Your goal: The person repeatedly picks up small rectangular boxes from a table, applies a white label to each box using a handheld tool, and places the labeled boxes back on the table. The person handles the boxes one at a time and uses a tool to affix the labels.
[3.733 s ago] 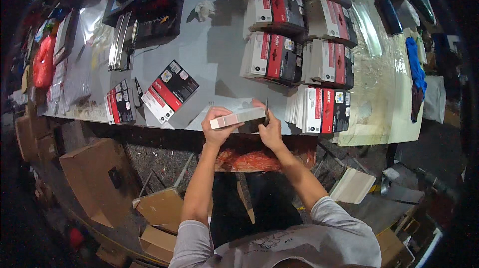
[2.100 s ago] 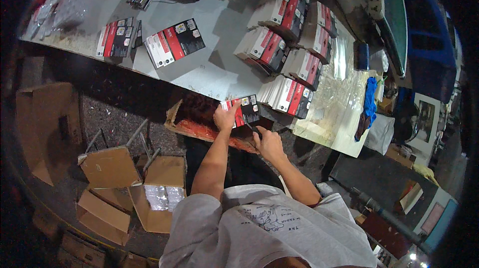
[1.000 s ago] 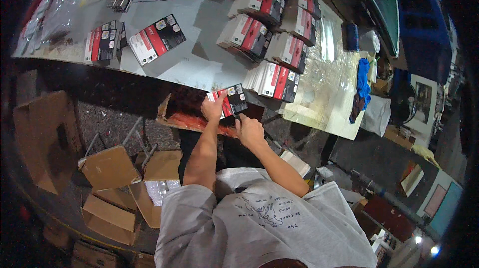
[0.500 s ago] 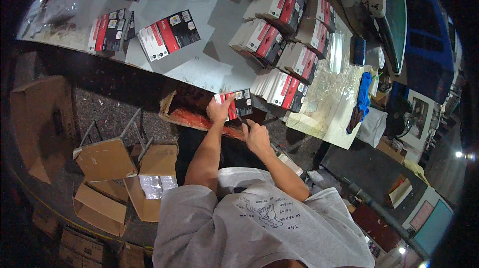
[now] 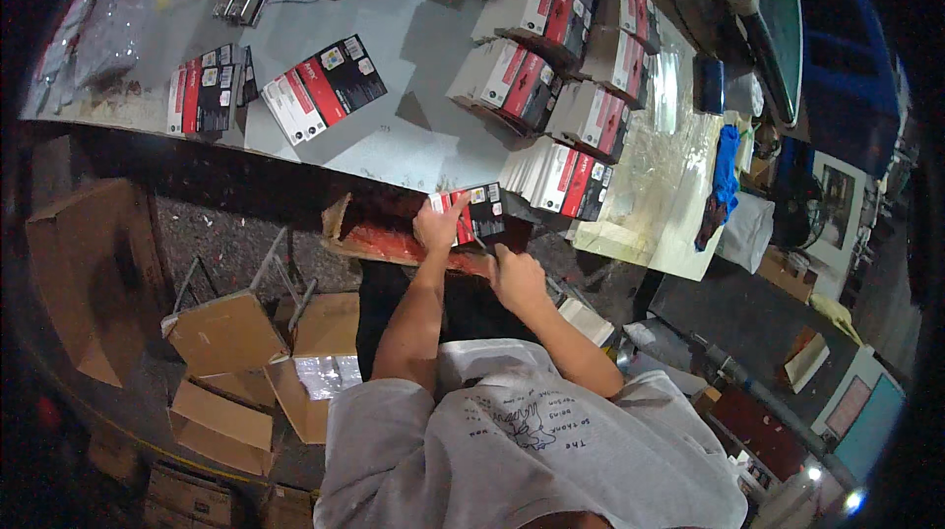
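A flat printed card or sleeve in white, red and black is held at the table's near edge. My left hand grips its left side, thumb lying across the printed face. Just right of and nearer than the card, my right hand is closed around a thin, slim tool whose end reaches the card's lower edge; its exact kind is too small to tell. Below both hands a worn wooden drawer with a reddish inside juts out from under the table.
Stacks of matching printed packs stand on the grey table at the right. A smaller pile and loose cards lie left. Open cartons and a stool occupy the floor at left.
The whole view has shifted slightly. My left hand keeps its grip on the card. The slim tool in my right hand has slid toward the card's near edge.
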`<state>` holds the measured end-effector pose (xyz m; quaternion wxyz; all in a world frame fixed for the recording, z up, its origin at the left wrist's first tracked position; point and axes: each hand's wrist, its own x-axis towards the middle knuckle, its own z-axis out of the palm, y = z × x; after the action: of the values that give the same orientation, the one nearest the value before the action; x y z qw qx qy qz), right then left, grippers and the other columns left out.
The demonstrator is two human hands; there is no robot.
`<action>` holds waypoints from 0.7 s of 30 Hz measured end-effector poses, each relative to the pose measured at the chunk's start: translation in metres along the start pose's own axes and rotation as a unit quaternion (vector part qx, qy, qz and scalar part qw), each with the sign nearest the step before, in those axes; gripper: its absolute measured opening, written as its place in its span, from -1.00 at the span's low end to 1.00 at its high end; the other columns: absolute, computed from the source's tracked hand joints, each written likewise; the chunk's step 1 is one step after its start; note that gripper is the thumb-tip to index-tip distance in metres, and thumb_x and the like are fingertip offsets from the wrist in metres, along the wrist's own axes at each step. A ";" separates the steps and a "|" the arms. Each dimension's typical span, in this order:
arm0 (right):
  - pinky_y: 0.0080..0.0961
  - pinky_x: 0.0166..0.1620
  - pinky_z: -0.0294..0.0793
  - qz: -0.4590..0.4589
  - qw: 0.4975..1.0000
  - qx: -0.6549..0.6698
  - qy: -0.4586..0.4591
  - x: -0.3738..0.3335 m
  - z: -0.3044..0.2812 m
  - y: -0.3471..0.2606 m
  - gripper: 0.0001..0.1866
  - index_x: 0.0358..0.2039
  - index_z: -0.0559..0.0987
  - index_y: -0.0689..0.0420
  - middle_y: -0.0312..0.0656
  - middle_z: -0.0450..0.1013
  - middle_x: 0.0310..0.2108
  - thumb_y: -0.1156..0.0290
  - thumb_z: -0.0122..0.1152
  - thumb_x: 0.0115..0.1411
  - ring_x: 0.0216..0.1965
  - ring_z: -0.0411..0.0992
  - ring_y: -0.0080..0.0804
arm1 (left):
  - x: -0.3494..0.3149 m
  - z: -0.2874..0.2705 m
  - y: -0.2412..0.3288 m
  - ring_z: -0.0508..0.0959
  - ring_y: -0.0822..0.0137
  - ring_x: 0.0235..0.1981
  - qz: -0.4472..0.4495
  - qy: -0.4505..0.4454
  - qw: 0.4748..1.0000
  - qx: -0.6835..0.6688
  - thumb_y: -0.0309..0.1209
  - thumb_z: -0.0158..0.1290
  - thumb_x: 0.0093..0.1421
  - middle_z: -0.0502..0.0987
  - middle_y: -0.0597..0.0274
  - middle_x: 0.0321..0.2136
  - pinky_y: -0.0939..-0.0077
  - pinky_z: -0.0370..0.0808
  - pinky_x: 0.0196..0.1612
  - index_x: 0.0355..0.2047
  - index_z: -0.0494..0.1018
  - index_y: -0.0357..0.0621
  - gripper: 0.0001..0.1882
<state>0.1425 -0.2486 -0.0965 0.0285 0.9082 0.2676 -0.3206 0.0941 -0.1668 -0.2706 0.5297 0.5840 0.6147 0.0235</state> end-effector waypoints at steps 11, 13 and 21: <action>-0.05 -0.34 0.44 -0.006 0.999 0.022 -0.022 0.002 -0.009 -0.001 -0.71 -0.24 0.49 0.18 0.15 0.45 -0.54 0.23 0.01 0.14 -0.45 0.45 0.12 | 0.006 -0.027 -0.008 0.58 0.15 -0.49 0.001 0.015 0.994 -0.107 0.00 0.29 -0.21 0.56 0.03 -0.55 0.31 0.47 -0.35 -0.48 0.53 -0.26 -0.48; -0.05 -0.32 0.45 -0.008 0.999 0.025 -0.021 0.003 -0.007 0.001 -0.71 -0.24 0.49 0.18 0.15 0.45 -0.54 0.24 0.01 0.15 -0.45 0.45 0.13 | 0.004 -0.026 -0.006 0.58 0.16 -0.49 0.005 0.028 0.998 -0.057 -0.01 0.30 -0.21 0.57 0.04 -0.55 0.33 0.47 -0.36 -0.47 0.52 -0.26 -0.48; -0.05 -0.35 0.46 0.012 1.000 0.018 -0.021 0.007 0.002 -0.015 -0.72 -0.29 0.47 0.19 0.13 0.45 -0.56 0.24 -0.01 0.15 -0.47 0.46 0.11 | 0.005 -0.027 -0.005 0.57 0.23 -0.52 -0.016 -0.005 0.993 -0.117 -0.04 0.30 -0.20 0.57 0.08 -0.55 0.36 0.46 -0.39 -0.48 0.54 -0.24 -0.52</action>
<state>0.1386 -0.2332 -0.1004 0.0215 0.9049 0.2500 -0.3437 0.0734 -0.1491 -0.2648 0.5973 0.5086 0.6144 0.0840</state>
